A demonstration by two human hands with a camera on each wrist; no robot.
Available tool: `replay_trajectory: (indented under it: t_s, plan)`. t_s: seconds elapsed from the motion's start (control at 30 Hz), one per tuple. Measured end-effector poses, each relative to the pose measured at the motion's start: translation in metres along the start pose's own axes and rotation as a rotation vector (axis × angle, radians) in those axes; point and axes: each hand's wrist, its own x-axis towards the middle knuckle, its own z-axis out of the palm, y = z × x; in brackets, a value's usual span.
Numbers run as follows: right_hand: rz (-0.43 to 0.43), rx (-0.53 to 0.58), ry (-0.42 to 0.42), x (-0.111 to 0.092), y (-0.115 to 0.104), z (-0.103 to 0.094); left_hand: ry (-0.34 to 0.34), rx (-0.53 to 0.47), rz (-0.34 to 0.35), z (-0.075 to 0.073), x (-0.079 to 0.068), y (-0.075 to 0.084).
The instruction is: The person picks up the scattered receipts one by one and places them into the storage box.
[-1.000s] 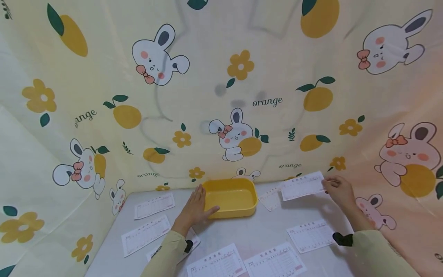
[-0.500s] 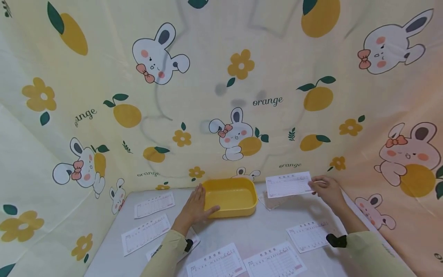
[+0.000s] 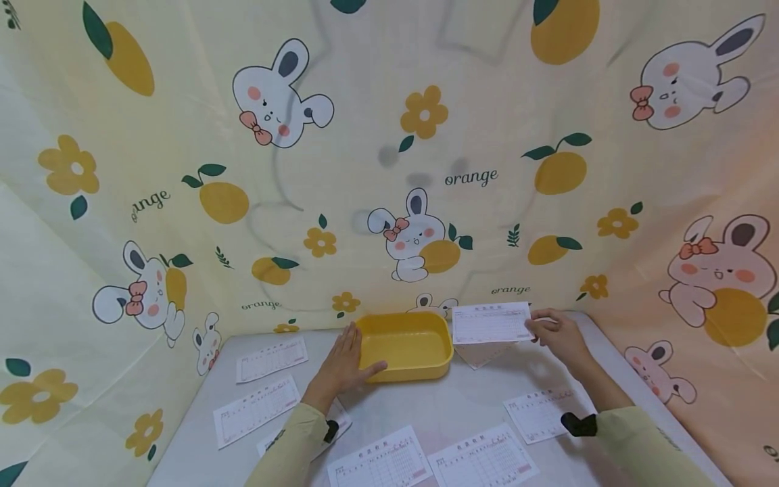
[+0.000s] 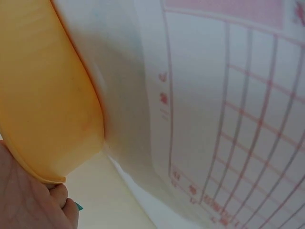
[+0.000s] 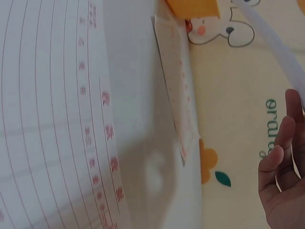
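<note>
My left hand [image 3: 341, 362] lies against the left side of a yellow plastic tray [image 3: 402, 374], its fingers straight along the wall and the thumb stretched out at the front. Nothing is visible inside the tray. Off to its right, my right hand [image 3: 560, 341] pinches the right end of a white printed form slip [image 3: 491, 323] and holds it raised, beside the tray's right rim. Partly covered by that slip, a pinkish slip [image 3: 477, 356] lies on the table; it shows more fully in the right wrist view, as a pinkish paper [image 5: 174, 81].
Several similar slips lie about the white table: slips on the left [image 3: 270, 360], a slip half hidden under my left sleeve [image 3: 342, 423], two front slips [image 3: 380, 460], and a slip near my right wrist [image 3: 538, 414]. A patterned curtain [image 3: 341, 162] rises right behind the table.
My right hand has carried the pinched slip leftward, from clear of the tray to next to its right rim, over the pinkish slip. My left hand and the tray have stayed put.
</note>
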Motion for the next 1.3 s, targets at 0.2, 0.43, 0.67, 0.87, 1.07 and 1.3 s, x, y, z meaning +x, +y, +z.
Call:
replay_trajectory:
  t_s: [0.2, 0.43, 0.67, 0.87, 1.07, 1.3]
  plan:
    - [-0.007, 0.018, -0.017, 0.0, -0.008, 0.013, -0.006, 0.009, 0.004, -0.002, -0.001, 0.0]
    - [-0.018, 0.025, -0.033, 0.003, -0.012, 0.028, -0.013, -0.016, -0.005, -0.004, -0.002, 0.001]
    - [-0.026, 0.034, -0.057, 0.005, -0.013, 0.04, -0.016, -0.015, -0.022, -0.003, -0.001, 0.001]
    - [-0.012, 0.031, -0.066, 0.009, -0.016, 0.053, -0.025, -0.011, -0.018, -0.002, 0.001, 0.001]
    - [0.002, 0.04, -0.086, 0.011, -0.022, 0.068, -0.019, 0.003, -0.011, -0.001, 0.001, 0.001]
    - [0.02, 0.065, -0.084, 0.01, -0.027, 0.085, -0.009, -0.002, 0.0, 0.001, 0.0, -0.001]
